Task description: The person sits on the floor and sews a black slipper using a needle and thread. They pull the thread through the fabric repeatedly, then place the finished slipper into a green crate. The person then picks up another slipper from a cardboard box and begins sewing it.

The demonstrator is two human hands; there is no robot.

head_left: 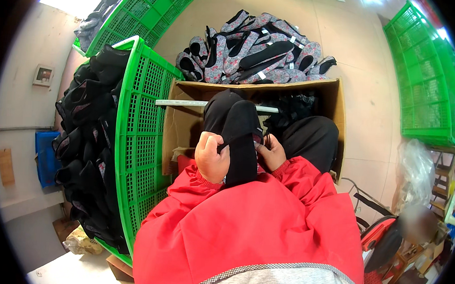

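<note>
The biggest thing was a tall green basket (124,152) at the person's left, full of dark slippers (87,109). It stood close beside the person, maybe so that the slippers were easy to reach. Another green basket (421,75) stood well away on the right, by the edge of the floor.

The person wore a red smock (254,220), perhaps to keep their clothes clean. In front was an open cardboard box (329,91), with the person's knees, in black trousers (312,139), over it. Just past the box, a heap of flowery slippers (258,51) sat on the floor. They were loosely piled, as if nobody needed them in rows.

A pale bar (180,103) ran across the box and went out of sight behind the left knee. I could not tell what it was for.

One black slipper (241,119) lay along the left knee, between the two hands. The knee looked like a good little table for it. The left hand (212,156) was curled tight on its left edge, likely to keep it steady. The right hand (272,152) pinched its other side, where a bit of flowery cloth peeked out.
</note>
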